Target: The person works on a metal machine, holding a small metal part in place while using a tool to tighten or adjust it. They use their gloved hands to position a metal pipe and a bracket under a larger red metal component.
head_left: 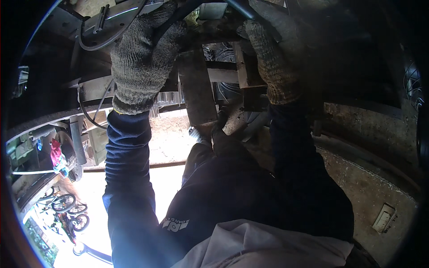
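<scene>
Both my hands wear grey, soiled knit work gloves and are raised at the top of the view. My left hand [145, 58] is closed around a dark, smooth curved tube [181, 12], which slants up and right out of the picture. My right hand [272, 53] is closed on a similar dark tube [241, 8] slanting up and left. Whether the two join beyond the top edge cannot be seen. Between my hands lies a small pale metal piece [212, 11]. Below it a flat, worn board [196, 89] stands out toward me.
A curved metal rod [103, 46] and metal framework lie left of my left hand. A wooden block [246, 67] sits between my wrists. Bicycles [67, 210] stand at lower left, near a pink cloth [57, 154]. A stained wall [357, 187] with a switch plate [384, 218] is right.
</scene>
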The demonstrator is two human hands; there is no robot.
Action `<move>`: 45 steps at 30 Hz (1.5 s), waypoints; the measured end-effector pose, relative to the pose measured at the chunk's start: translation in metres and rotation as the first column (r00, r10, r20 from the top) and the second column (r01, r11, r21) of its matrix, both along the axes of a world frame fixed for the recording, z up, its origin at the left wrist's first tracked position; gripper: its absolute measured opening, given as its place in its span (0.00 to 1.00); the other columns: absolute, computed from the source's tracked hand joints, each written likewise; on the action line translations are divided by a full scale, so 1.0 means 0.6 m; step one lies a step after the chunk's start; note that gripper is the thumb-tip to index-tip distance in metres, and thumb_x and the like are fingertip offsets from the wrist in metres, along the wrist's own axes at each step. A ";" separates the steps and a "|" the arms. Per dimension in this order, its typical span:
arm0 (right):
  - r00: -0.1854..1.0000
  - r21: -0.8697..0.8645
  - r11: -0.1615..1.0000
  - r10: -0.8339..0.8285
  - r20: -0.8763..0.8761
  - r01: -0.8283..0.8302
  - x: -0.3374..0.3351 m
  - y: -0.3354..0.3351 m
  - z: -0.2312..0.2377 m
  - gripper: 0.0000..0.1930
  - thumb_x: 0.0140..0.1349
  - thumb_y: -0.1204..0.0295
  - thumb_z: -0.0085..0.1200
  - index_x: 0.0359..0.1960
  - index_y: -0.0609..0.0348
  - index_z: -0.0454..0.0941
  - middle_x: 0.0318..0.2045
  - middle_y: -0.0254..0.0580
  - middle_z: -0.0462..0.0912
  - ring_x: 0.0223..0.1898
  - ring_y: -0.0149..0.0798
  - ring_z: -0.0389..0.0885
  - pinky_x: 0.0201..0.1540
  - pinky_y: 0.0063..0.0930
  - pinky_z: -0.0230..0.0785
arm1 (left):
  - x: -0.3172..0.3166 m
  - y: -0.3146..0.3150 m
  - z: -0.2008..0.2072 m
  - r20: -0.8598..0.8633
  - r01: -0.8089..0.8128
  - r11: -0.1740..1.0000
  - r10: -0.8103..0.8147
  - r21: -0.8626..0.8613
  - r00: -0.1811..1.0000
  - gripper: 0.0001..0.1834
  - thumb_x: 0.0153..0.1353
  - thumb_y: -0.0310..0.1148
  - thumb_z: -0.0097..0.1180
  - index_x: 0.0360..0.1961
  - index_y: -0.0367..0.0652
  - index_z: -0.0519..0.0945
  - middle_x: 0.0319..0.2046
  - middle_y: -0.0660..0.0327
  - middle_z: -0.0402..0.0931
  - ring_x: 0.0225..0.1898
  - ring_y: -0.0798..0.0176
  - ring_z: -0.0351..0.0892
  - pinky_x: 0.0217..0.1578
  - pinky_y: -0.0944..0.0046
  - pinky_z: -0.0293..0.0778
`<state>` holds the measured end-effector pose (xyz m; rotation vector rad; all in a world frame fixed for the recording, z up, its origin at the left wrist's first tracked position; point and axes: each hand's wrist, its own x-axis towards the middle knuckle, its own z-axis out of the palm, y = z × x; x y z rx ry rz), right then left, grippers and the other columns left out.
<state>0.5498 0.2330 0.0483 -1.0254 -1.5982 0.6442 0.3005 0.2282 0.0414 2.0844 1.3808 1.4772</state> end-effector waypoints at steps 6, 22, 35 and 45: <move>1.000 0.014 1.000 -0.020 0.019 0.020 -0.002 0.009 -0.005 0.23 0.69 0.64 0.62 0.60 0.67 0.77 0.49 0.43 0.82 0.47 0.33 0.80 0.53 0.29 0.74 | -0.001 0.003 -0.004 -0.052 -0.042 0.999 0.043 0.020 0.998 0.18 0.68 0.34 0.66 0.57 0.42 0.83 0.47 0.56 0.88 0.45 0.66 0.88 0.48 0.64 0.80; 0.997 0.088 0.995 -0.045 0.055 0.040 -0.002 0.013 -0.011 0.21 0.71 0.65 0.60 0.59 0.67 0.78 0.50 0.48 0.82 0.48 0.35 0.82 0.53 0.32 0.77 | -0.009 0.008 -0.015 0.009 0.032 0.999 -0.032 -0.019 0.999 0.20 0.65 0.35 0.68 0.57 0.47 0.83 0.44 0.55 0.88 0.45 0.54 0.89 0.47 0.59 0.83; 0.991 0.316 0.949 -0.031 0.129 -0.011 0.019 0.038 -0.053 0.22 0.67 0.61 0.67 0.57 0.59 0.81 0.53 0.51 0.84 0.55 0.48 0.85 0.59 0.39 0.79 | 0.004 0.001 -0.002 -0.150 0.004 0.997 0.007 0.077 0.989 0.15 0.65 0.31 0.67 0.51 0.40 0.85 0.42 0.55 0.89 0.42 0.61 0.89 0.46 0.64 0.81; 0.983 0.343 0.939 -0.040 0.180 -0.024 0.017 0.042 -0.054 0.21 0.67 0.60 0.66 0.56 0.59 0.82 0.51 0.52 0.86 0.54 0.50 0.86 0.58 0.40 0.79 | -0.002 0.001 -0.005 -0.087 0.049 0.998 -0.044 0.051 0.995 0.13 0.66 0.30 0.66 0.51 0.40 0.85 0.41 0.54 0.89 0.41 0.62 0.89 0.45 0.64 0.80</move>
